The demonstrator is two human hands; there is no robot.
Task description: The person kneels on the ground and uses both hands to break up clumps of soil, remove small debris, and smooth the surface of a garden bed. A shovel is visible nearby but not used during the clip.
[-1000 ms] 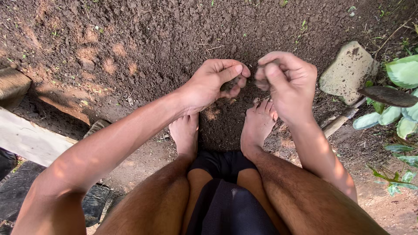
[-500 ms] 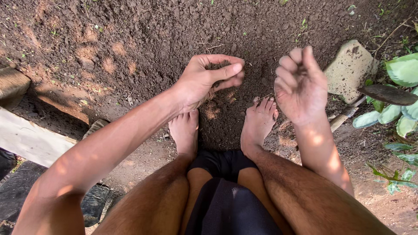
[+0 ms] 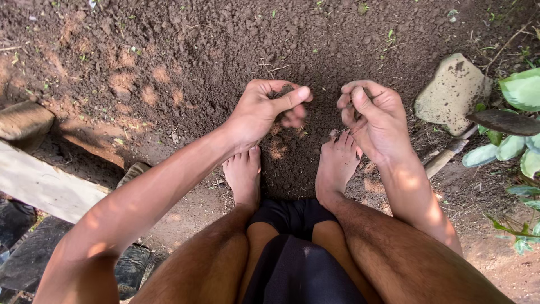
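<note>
Soil (image 3: 236, 50), dark and crumbly, is filling the whole far half of the view, and we are squatting barefoot at its near edge, looking straight down past our knees. Our left hand (image 3: 264, 110) is hovering just above the ground, fingers curled in and thumb pressing across them, so it is closing loosely around a small clump of soil (image 3: 286, 90); a few crumbs seem to be sitting against the fingertips. Our right hand (image 3: 374, 112) is hanging just beside it, a little to the right, fingers bent toward the palm and pinching what looks like a thin root or dry stem (image 3: 343, 130); whether it is also cupping earth we cannot tell. Both hands are working close together over the same patch, likely because we are breaking lumps apart and picking out bits between the fingers.

Our feet are planted on the soil directly below the hands, left foot (image 3: 243, 174) and right foot (image 3: 336, 163), toes pointing away from us for balance.

To the far right, a pale flat stone (image 3: 453, 90) is lying on the earth, with broad green leaves (image 3: 523, 90) beside it and a wooden handle (image 3: 444, 157) poking out near them. On the left, a pale plank (image 3: 39, 183) is edging the bed, with a rounded stone (image 3: 25, 119) just beyond it.
</note>
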